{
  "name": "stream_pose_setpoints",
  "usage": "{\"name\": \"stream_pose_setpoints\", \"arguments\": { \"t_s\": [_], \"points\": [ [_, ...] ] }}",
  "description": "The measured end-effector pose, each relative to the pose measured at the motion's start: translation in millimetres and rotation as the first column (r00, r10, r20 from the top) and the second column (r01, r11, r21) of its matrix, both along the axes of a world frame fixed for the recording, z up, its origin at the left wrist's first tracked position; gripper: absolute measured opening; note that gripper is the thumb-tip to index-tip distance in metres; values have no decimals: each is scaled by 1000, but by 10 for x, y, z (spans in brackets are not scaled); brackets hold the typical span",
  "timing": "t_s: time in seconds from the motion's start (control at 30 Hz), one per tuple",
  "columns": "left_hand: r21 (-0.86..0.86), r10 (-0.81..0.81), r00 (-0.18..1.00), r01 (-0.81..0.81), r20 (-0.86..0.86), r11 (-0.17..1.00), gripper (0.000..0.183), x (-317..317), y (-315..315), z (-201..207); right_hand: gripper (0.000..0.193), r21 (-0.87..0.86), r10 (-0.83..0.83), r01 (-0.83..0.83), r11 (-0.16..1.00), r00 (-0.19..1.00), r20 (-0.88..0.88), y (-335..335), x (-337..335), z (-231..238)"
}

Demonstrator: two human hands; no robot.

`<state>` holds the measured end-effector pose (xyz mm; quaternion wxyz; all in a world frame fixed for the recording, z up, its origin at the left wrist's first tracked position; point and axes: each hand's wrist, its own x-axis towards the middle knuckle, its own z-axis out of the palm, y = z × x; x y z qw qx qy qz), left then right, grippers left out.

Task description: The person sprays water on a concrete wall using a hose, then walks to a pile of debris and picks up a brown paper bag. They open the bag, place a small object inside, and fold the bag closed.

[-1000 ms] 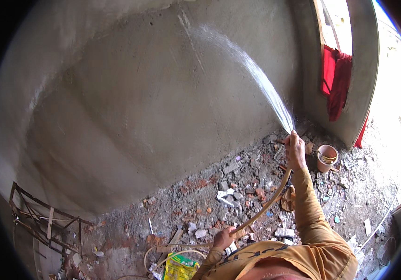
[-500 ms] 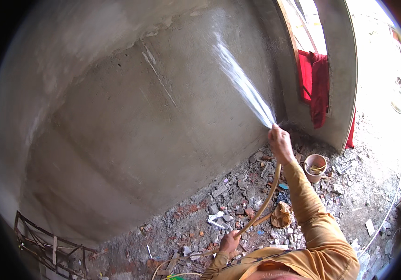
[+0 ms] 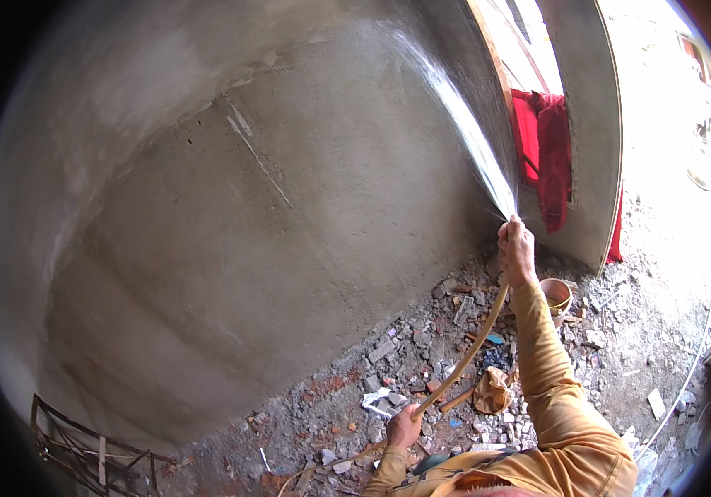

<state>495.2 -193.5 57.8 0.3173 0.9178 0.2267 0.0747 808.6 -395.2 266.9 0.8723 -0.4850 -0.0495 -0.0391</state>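
A tan hose (image 3: 469,354) runs between my two hands. My right hand (image 3: 518,251), on an outstretched arm, is closed round its end. From there a white water jet (image 3: 473,137) sprays up and to the left onto the grey plastered wall (image 3: 289,224). Low in the picture, my left hand (image 3: 405,427) is wrapped round the hose nearer my body. Beyond it the hose trails off toward the lower left. The hose's mouth is hidden by my right fingers.
Broken bricks and rubble (image 3: 384,352) cover the ground at the wall's foot. A bucket (image 3: 556,298) stands beside my right forearm. Crumpled brown paper (image 3: 493,391) lies among the rubble. Red cloth (image 3: 552,161) hangs in the opening at right. A rusty metal frame (image 3: 98,451) leans at lower left.
My right hand has swung slightly to the right with the hose end. The jet now strikes the wall higher, nearer the corner by the opening. My left hand keeps its hold.
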Motion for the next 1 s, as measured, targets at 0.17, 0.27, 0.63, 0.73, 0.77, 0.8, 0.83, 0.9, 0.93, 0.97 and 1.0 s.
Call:
{"name": "stream_pose_setpoints", "arguments": {
  "t_s": [0.17,0.27,0.63,0.73,0.77,0.8,0.83,0.9,0.93,0.97,1.0],
  "points": [
    [-18,-36,998,36,-43,999,24,122,-39,152,39,23,-53,52,998,998,32,-104,42,-5],
    [-35,-73,997,74,18,997,23,173,-3,135,39,25,-40,39,999,998,41,-77,86,54],
    [-160,-129,987,113,-92,981,27,-214,209,-150,44,-356,-248,184,916,958,-143,165,627,-1433],
    [-164,-77,989,56,-124,985,27,-389,212,-206,45,-281,-152,99,955,973,-174,343,388,-1389],
    [-165,-54,990,32,-133,986,27,-446,213,-212,44,-231,-117,78,970,980,-161,404,250,-1199],
    [-168,-50,990,27,-135,985,27,-436,202,-202,44,-205,-104,80,975,989,-110,412,196,-1060],
    [-158,-51,991,32,-122,987,27,-420,201,-203,44,-181,-91,79,980,994,-59,426,175,-945],
    [-136,-55,994,42,-95,990,27,-360,210,-204,44,-124,-73,72,990,997,1,426,127,-712],
    [-105,-41,999,37,-33,994,25,-327,211,-214,44,-90,-70,71,993,997,10,423,100,-601],
    [-91,-27,999,25,-28,996,24,-312,211,-213,44,-55,-67,68,996,998,19,405,46,-513],
    [-76,-16,1000,14,-20,997,24,-281,207,-186,43,-37,-65,64,997,998,-11,354,-26,-425]
  ]
}}
